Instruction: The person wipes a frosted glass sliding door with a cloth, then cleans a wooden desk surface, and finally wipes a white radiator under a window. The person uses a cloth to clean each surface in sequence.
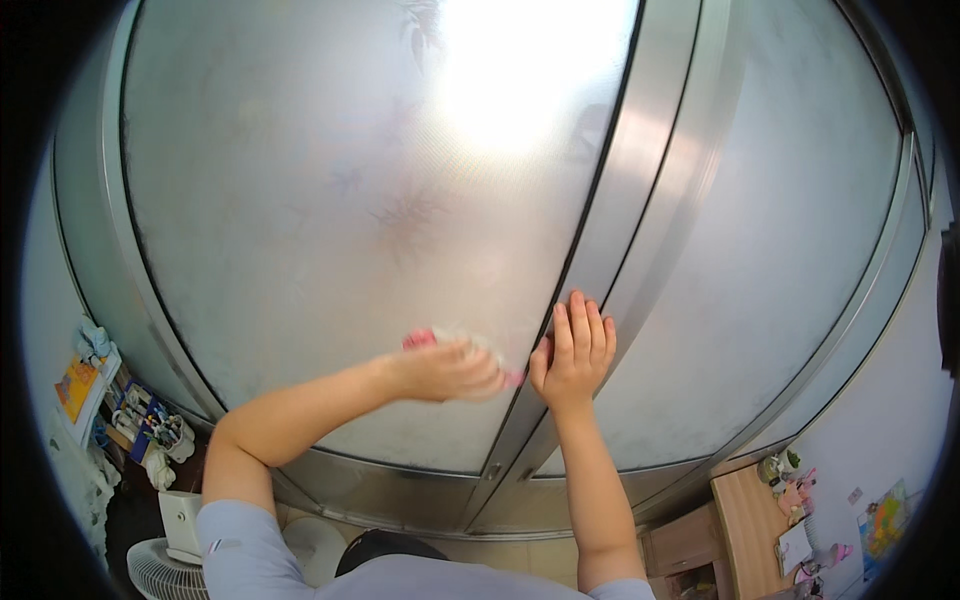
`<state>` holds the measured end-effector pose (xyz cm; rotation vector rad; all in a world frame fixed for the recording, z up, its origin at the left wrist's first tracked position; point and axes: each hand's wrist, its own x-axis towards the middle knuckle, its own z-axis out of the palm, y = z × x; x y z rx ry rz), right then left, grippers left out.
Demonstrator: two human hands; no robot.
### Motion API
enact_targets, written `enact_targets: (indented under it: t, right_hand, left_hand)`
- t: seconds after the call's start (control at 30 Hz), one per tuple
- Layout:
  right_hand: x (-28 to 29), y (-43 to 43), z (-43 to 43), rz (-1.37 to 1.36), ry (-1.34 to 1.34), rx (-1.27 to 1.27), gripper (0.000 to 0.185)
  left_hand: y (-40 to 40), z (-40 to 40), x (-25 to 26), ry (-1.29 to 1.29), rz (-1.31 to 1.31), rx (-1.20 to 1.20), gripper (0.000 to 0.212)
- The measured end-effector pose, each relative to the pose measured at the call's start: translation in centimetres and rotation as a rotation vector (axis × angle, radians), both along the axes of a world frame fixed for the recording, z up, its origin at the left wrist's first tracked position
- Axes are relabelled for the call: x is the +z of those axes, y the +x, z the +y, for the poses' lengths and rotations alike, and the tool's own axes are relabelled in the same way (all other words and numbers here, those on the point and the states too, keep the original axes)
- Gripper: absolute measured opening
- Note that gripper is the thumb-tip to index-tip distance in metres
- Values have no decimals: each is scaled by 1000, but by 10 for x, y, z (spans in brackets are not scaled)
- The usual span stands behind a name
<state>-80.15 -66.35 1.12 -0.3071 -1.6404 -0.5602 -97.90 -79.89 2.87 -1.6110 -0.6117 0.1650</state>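
A white cloth with pink patches [420, 339] is bunched in my left hand [457, 369], which looks blurred. That hand presses the cloth on or close to the lower right part of a frosted glass door panel [300, 300]. My right hand [576, 360] lies spread on the metal door frame [600, 225], at the seam between the two panels, and holds nothing. A second frosted panel [780, 262] fills the right side. Bright light glares through or off the top of the left panel.
At the lower left are a white fan [166, 568], a pen holder [178, 439] and a shelf [94, 390] with items on it. A wooden desk [750, 525] with small objects stands at the lower right. A white stool [313, 544] is near my legs.
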Motion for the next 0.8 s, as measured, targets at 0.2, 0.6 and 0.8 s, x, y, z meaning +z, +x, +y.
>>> enact_targets:
  t: [0.2, 0.6, 0.8]
  right_hand:
    - [-2, 3, 3, 16, 48, -72, 48]
    - [-9, -17, -12, 51, -25, -31, 51]
    - [-30, -29, -16, -238, 62, -123, 44]
  left_hand:
    - [-74, -46, 112, 323, -570, -124, 33]
    - [-43, -23, -50, 171, -365, -81, 41]
    - [-90, -59, 34, 381, -636, 49, 50]
